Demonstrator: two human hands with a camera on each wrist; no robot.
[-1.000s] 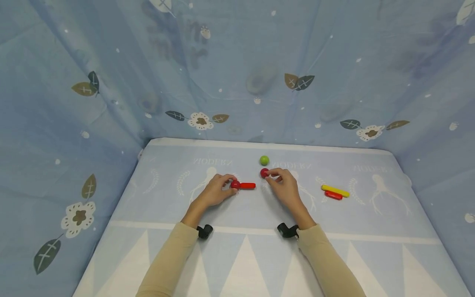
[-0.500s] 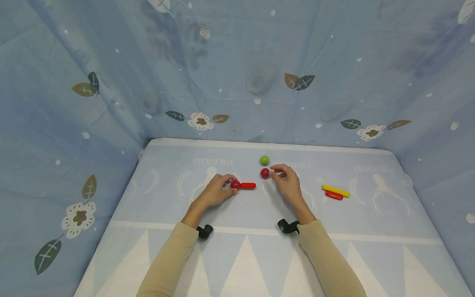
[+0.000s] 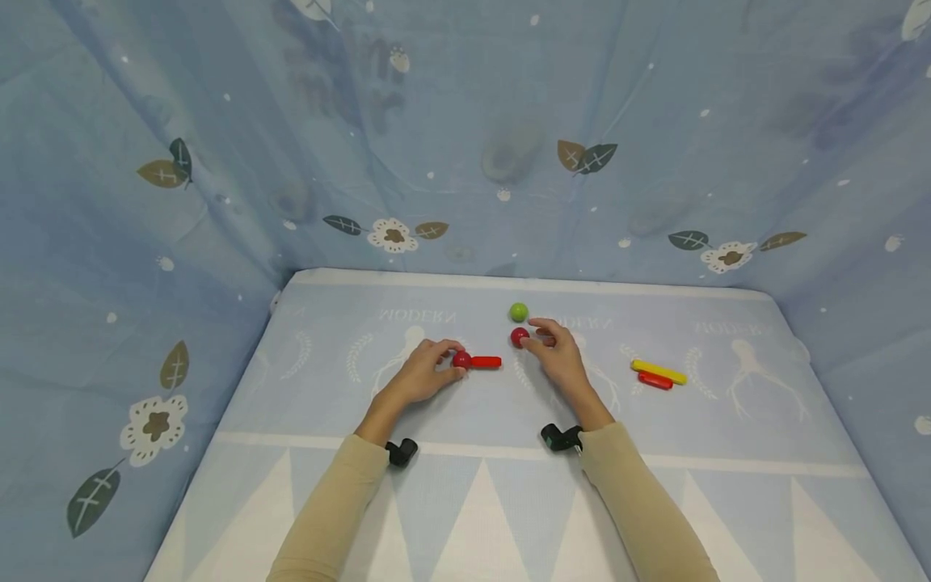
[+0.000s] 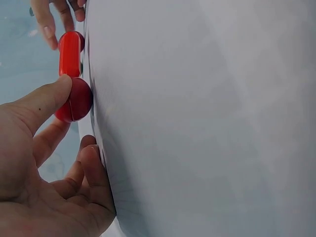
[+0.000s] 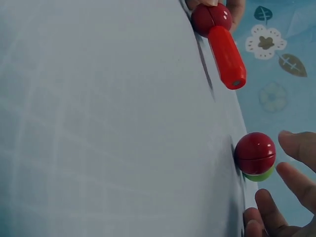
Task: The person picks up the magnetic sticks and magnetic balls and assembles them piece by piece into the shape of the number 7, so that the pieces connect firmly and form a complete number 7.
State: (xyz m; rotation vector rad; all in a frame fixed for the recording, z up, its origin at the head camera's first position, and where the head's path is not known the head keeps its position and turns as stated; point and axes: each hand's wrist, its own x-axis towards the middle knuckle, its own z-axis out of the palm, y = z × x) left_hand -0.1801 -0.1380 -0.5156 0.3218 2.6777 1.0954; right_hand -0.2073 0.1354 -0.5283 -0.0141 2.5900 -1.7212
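Note:
My left hand (image 3: 424, 373) pinches a glossy red ball (image 4: 80, 100) between thumb and fingers, close on the tabletop. A short red rod (image 5: 227, 58) sticks out from this ball toward the right, with a small grey disc on its free end. Beyond that end lies a second red ball (image 5: 255, 153). My right hand (image 3: 562, 364) is just right of this second ball, its thumb and fingers spread apart with a gap to it in the right wrist view. Right behind it sits a green ball (image 3: 519, 312).
Off to the right, a yellow rod (image 3: 658, 372) and a shorter red rod (image 3: 655, 381) lie side by side. A patterned blue cloth (image 3: 465, 145) hangs behind and on both sides of the table (image 3: 436, 493). Black wrist devices (image 3: 560, 437) sit at both cuffs.
The right fingers, at the second red ball a second ago, have drawn away and spread. Both balls on the table stay in place, and the left hand keeps its pinch.

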